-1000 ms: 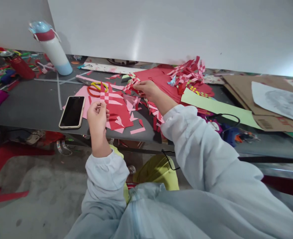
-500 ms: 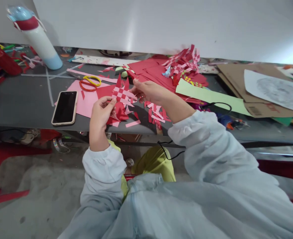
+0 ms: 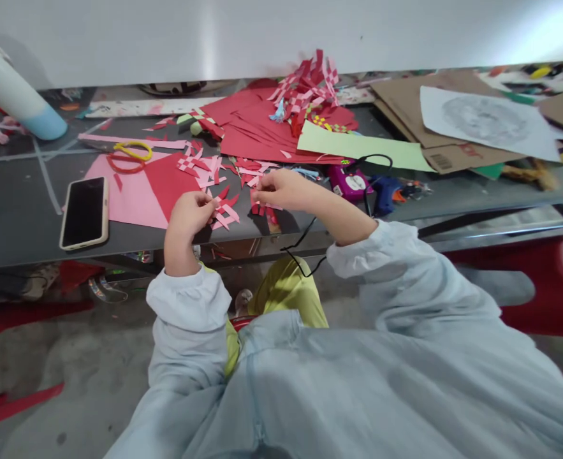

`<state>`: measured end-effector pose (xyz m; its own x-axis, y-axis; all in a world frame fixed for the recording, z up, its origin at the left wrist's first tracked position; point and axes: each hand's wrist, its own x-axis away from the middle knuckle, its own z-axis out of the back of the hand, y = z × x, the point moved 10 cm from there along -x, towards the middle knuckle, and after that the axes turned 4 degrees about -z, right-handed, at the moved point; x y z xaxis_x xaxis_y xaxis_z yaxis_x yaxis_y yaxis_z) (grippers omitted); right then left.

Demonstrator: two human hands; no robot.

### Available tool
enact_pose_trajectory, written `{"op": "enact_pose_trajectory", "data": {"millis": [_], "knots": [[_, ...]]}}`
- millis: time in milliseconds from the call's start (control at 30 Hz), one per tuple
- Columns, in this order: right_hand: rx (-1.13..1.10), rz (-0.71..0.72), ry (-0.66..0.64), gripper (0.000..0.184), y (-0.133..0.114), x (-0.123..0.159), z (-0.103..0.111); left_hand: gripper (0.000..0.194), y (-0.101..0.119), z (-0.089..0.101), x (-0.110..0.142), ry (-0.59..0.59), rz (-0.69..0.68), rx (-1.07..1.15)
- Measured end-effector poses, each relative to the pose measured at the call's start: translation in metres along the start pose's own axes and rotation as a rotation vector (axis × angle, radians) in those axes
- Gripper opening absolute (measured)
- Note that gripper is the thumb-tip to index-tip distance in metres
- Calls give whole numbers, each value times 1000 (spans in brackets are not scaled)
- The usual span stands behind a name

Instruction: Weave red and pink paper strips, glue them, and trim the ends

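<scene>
My left hand (image 3: 188,213) is closed in a pinch near the table's front edge, at a small cluster of red and pink paper strips (image 3: 224,210). Its fingertips meet the left side of that cluster. Beyond it lies a woven red-and-pink paper piece (image 3: 192,164) with loose strip ends. To the right, my right hand (image 3: 288,188) has its fingers curled together over a heap of cut paper strips (image 3: 248,171); what its fingertips hold, if anything, is hidden. Left of my left hand are red paper (image 3: 173,182) and pink paper (image 3: 132,201).
A phone (image 3: 85,211), scissors (image 3: 131,155) and a bottle (image 3: 23,95) stand or lie at the left. Stacked red sheets (image 3: 262,127) and woven checkered pieces (image 3: 310,83) are behind. Rightward are pale green paper (image 3: 362,146), a purple box (image 3: 350,183), a glue gun (image 3: 385,191) and cardboard (image 3: 405,121).
The checkered woven piece has left my left hand and lies on the table. Both hands are lower and farther apart over the scraps. The view has swung right.
</scene>
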<state>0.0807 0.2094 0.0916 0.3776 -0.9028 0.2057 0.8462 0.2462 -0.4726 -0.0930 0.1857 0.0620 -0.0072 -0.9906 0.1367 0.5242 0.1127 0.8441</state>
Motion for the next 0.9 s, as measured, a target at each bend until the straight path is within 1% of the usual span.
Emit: {"op": "enact_pose_trajectory", "data": {"millis": [100,167,267,367,467,600,700,767,900], "knots": [[3,6,-5,23,4,22,0,12,-2,4,-4,74,30,-227],[20,-13,24,21,12,37,2,12,1,9,-5,129,28,-330],[119,-46,68,22,29,57,3,25,6,13,-4,180,20,-465],[187,-116,106,22,52,72,6,30,6,14,-4,205,49,-541],[240,-202,179,21,71,81,18,26,7,13,-5,234,90,-558],[309,-300,299,22,86,82,42,20,13,5,-6,225,136,-586],[347,-352,354,23,89,76,54,18,20,1,-5,215,136,-613],[362,-365,365,24,87,70,57,19,23,0,-4,216,135,-622],[377,-348,354,29,80,54,57,21,24,2,-3,213,139,-596]]}}
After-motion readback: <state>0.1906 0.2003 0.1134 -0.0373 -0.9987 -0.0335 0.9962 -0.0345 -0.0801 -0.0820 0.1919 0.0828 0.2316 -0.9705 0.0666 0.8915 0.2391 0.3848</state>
